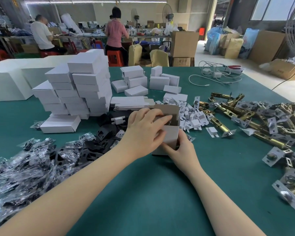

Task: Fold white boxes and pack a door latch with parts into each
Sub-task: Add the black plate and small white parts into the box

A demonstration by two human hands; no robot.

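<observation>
Packing step: a part goes into the open white box.

The right hand (pixel 180 147) grips the near lower end of the box (pixel 170 135), fingers curled around its corner, holding it upright on the green table (pixel 143 193). The left hand (pixel 143 132) lies across the box's left side with its fingertips pinched on something dark at the mouth, which I cannot identify; the top flap (pixel 167 109) stands open just beyond them. Brass latches (pixel 220 125) lie in a heap to the right of the right hand, bagged black parts (pixel 32 160) to the left of the left hand, finished boxes (pixel 78 89) stacked beyond it. Judging by this, the next move calls for seating the contents fully, then tucking the flap shut while the right hand steadies the box.
</observation>
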